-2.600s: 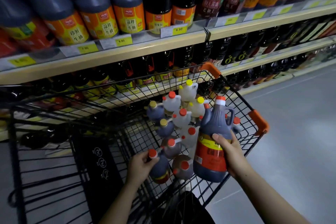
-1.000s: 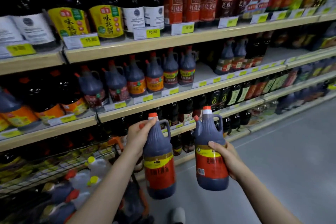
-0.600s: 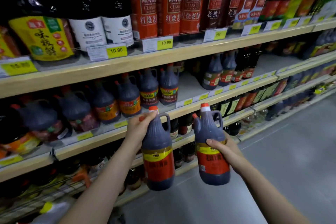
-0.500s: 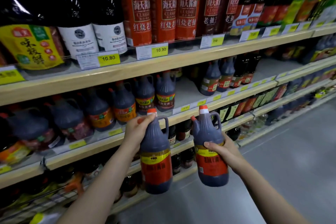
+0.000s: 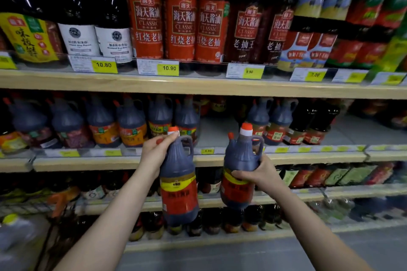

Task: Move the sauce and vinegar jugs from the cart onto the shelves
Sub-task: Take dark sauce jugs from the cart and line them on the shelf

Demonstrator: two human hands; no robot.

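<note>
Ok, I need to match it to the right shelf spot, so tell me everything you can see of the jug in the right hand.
The jug is dark, plastic-looking, full of dark liquid, with a white neck and orange cap, a small orange side spout and a loop handle. A red label with a yellow band wraps its lower body. It tilts slightly left, in the air before the middle shelf. The right hand grips its waist.
</note>
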